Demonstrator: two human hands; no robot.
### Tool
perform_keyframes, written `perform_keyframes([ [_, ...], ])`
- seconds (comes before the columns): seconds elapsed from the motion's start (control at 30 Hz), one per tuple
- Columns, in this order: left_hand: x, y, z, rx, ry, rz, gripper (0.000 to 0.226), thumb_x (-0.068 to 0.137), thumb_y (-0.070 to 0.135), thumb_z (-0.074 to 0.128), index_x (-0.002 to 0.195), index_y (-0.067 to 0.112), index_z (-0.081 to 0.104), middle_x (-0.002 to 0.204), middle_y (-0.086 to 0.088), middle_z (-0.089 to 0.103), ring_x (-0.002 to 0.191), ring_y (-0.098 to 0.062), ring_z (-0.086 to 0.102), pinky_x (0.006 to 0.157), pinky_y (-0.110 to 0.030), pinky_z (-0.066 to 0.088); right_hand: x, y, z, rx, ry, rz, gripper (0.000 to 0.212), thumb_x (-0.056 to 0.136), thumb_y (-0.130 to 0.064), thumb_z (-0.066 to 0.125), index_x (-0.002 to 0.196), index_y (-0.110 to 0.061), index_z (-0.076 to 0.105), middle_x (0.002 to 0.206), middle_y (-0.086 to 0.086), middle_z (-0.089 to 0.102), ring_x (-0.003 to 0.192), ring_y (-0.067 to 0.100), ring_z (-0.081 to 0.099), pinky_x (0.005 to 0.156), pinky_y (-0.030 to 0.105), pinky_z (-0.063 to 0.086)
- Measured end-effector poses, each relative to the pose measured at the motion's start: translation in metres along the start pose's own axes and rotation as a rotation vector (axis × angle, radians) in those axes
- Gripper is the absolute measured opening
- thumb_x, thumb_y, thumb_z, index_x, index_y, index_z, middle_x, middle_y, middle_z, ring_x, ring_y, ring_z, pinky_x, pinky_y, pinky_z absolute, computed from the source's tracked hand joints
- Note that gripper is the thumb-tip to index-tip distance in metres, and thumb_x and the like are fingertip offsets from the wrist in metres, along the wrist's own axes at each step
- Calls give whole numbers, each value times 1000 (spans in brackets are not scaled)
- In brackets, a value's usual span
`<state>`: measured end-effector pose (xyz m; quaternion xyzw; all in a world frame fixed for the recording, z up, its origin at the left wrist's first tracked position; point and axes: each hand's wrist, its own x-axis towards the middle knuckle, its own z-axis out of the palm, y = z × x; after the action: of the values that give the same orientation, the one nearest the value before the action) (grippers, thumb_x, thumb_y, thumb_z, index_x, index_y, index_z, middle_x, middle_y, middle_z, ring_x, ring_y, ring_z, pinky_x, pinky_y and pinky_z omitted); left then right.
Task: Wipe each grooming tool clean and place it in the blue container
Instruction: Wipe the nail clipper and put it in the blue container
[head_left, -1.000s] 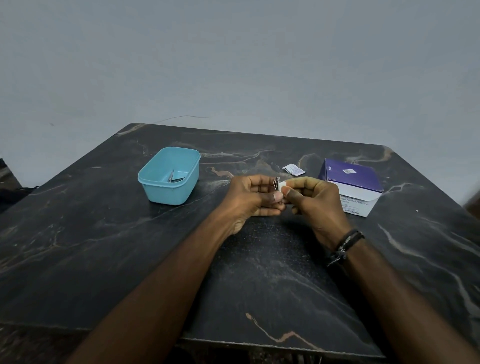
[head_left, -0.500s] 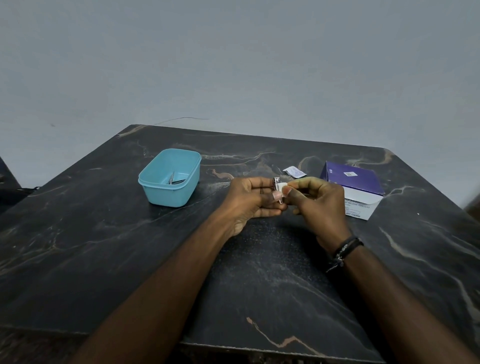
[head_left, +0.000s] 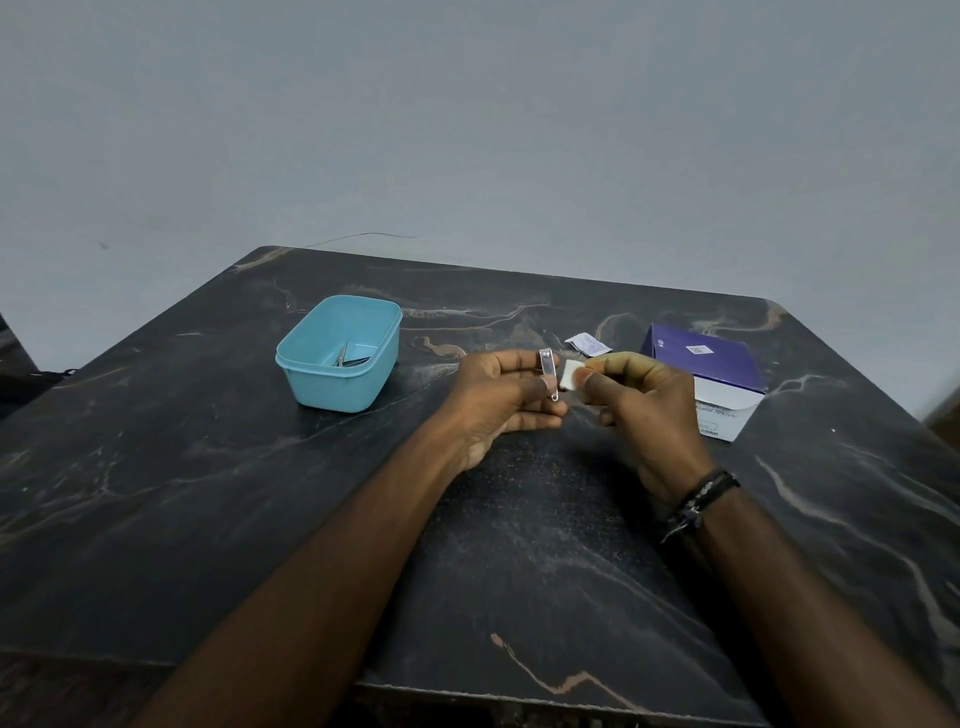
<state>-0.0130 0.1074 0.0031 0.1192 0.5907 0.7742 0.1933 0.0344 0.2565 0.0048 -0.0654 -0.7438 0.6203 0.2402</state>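
In the head view, one slim silver metal nail clipper (head_left: 548, 373) is pinched upright in the left hand (head_left: 501, 397), and one small white square wipe (head_left: 571, 373) is gripped by the right hand (head_left: 641, 410) just beside it, above the dark marbled table (head_left: 208, 493). One light blue plastic container (head_left: 338, 353), with small metal scissors (head_left: 347, 358) inside, is set far left; one purple-and-white cardboard box (head_left: 711, 379) and one torn white sachet (head_left: 587, 344) are seen far right.

Single head-worn wide-angle view. Looks forward and down from behind both forearms, across the counter (head_left: 208, 493) toward a plain wall (head_left: 467, 130). Close range: fingers (head_left: 524, 358) just above frame centre. Near counter edge below the fingers, far edge beyond them. No second view.
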Motion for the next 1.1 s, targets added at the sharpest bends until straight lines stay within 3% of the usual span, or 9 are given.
perform_keyframes([
  [0.2, -3, 2, 0, -39, -83, 18, 17, 85, -2, 68, 97, 8, 71, 84, -13, 74, 71, -23, 70, 71, -35, 61, -2, 0, 1, -105, -30, -69, 9, 79, -2, 74, 77, -11, 75, 73, 1, 72, 56, -2, 58, 53, 12, 43],
  [0.37, -4, 2, 1, -46, -77, 25, 16, 84, -2, 68, 94, 9, 72, 85, -13, 75, 70, -22, 72, 72, -33, 61, -1, 4, 2, -185, 37, -117, 13, 77, -8, 76, 72, -20, 76, 74, -3, 75, 70, 19, 70, 72, 38, 59],
  [0.5, -2, 1, 1, -76, 7, 45, 21, 82, -4, 70, 103, 0, 68, 87, -17, 75, 70, -24, 73, 69, -33, 62, -1, 4, 2, -207, 58, -124, 10, 77, -10, 75, 70, -17, 75, 69, -2, 73, 67, 23, 70, 71, 45, 60],
  [0.63, -2, 2, 2, -82, 44, 58, 24, 82, -4, 70, 105, -2, 67, 88, -18, 75, 70, -25, 73, 67, -33, 62, 0, 5, 2, -223, 44, -123, 13, 77, -8, 73, 68, -17, 74, 67, -2, 73, 66, 22, 70, 69, 40, 60],
  [0.87, 0, 1, 2, -83, 70, 74, 29, 82, -1, 72, 110, -4, 66, 89, -19, 74, 72, -25, 73, 68, -32, 62, -3, 3, 7, -104, -20, -92, 11, 85, 1, 66, 80, -8, 69, 73, 5, 72, 63, 8, 68, 55, 13, 48],
  [0.97, 0, 1, 3, -121, 118, 102, 35, 81, -1, 72, 115, -5, 63, 95, -20, 74, 78, -27, 74, 71, -34, 62, -5, 0, 6, -20, -22, -88, 5, 86, -5, 69, 88, -10, 68, 78, 6, 73, 66, 12, 71, 52, 12, 47],
  [1.1, -1, 0, 5, -158, 137, 116, 38, 79, -3, 74, 115, -4, 63, 98, -20, 73, 79, -26, 74, 72, -35, 62, -6, 2, 7, -55, -32, -95, 11, 81, -20, 77, 86, -11, 72, 78, 5, 74, 68, 12, 70, 54, 15, 48],
])
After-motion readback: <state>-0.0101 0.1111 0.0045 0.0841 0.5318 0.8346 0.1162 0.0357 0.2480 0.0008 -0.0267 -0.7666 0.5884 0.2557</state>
